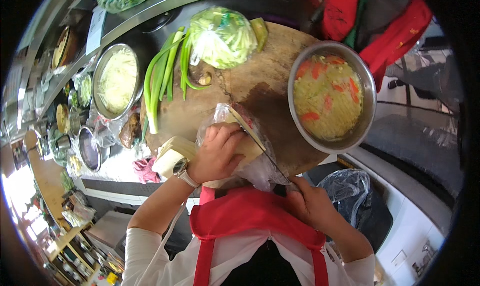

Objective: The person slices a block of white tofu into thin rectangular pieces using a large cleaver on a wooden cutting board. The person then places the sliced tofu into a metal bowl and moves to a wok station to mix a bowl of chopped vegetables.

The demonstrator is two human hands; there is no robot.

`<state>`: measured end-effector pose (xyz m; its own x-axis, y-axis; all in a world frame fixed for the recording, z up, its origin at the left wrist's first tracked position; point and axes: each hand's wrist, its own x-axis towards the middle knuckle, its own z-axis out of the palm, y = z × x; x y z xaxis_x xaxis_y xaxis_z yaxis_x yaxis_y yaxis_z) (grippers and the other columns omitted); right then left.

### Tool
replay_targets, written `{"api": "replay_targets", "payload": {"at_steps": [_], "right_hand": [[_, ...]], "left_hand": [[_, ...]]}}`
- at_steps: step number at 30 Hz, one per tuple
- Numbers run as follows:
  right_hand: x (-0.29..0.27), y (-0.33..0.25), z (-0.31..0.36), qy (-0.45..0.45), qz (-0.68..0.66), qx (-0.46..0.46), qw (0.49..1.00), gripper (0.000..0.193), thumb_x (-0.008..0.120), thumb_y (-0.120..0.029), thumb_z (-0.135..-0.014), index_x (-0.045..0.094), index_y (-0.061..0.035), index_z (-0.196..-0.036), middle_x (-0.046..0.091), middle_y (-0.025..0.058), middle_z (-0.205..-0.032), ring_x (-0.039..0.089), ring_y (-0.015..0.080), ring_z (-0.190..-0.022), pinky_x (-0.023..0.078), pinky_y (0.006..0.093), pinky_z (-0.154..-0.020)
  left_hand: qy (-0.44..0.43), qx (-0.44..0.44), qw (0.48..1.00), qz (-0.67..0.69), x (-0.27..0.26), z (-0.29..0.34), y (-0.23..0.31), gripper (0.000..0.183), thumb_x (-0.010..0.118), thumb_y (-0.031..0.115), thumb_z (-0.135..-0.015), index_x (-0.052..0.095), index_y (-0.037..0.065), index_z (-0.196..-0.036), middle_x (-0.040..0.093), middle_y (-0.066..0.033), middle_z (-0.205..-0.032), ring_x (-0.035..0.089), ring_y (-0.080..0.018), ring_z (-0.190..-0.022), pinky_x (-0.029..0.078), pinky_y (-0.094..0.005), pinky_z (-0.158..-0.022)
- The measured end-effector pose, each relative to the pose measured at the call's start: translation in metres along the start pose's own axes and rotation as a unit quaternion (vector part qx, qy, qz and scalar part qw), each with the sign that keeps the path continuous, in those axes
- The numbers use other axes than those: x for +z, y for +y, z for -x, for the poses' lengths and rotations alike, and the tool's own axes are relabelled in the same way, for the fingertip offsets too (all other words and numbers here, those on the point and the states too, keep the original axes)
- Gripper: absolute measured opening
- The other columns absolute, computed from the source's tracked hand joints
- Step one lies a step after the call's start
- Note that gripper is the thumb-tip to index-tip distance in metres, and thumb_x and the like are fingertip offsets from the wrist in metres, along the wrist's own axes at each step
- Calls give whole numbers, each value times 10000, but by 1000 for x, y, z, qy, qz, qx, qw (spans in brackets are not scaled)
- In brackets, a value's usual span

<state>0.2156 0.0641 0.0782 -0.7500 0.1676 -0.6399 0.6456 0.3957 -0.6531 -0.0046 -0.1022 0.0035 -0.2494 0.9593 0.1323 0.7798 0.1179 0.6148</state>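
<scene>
On the round wooden cutting board (270,86), my right hand (312,203) is closed around the handle end of a knife (267,153). Its blade runs up and leftward across a clear plastic bag (265,172). My left hand (217,148) bends its fingers over a pale yellow slab (247,148) on the bag, holding it beside the blade. Something dark red (243,113) shows near the blade's far end; its kind is unclear. Left of my wristwatch, a stack of pale yellow sheets (175,153) lies at the board's edge.
Green onions (162,78) and a bag of shredded greens (222,38) lie at the board's far side. At right stands a metal bowl (371,93) of yellowish food with orange-red pieces. Another metal bowl (139,81) holds pale shreds. A lined bin (370,206) stands lower right.
</scene>
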Motion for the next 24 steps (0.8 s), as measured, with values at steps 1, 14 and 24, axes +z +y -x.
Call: {"api": "replay_targets", "payload": {"at_steps": [1,14,24], "right_hand": [[-1,0,-1,2,3,-3,1000,367,484,-271,-895,411,-71,-1193,589,256,-703,585,450,-677,464,514,-598],[-8,-8,-14,-30,20,55,998,326,450,-279,-914,425,-87,-1177,578,286,-719,565,481,-721,439,535,-621],[7,-5,-36,-38,49,100,993,310,439,-270,-910,445,-54,-1133,589,297,-786,561,496,-761,446,537,-671]], "left_hand": [[10,-11,1000,5,1,1,0,569,717,146,-634,483,-1,-1131,450,-170,-1135,442,-352,-1009,364,-428,-854],[78,-160,984,-1,7,3,1,684,783,262,-571,414,15,-1091,431,-200,-1098,443,-361,-961,374,-441,-843],[65,-150,986,22,10,6,-9,755,803,305,-522,415,18,-1103,433,-172,-1098,434,-351,-991,368,-423,-879]]}}
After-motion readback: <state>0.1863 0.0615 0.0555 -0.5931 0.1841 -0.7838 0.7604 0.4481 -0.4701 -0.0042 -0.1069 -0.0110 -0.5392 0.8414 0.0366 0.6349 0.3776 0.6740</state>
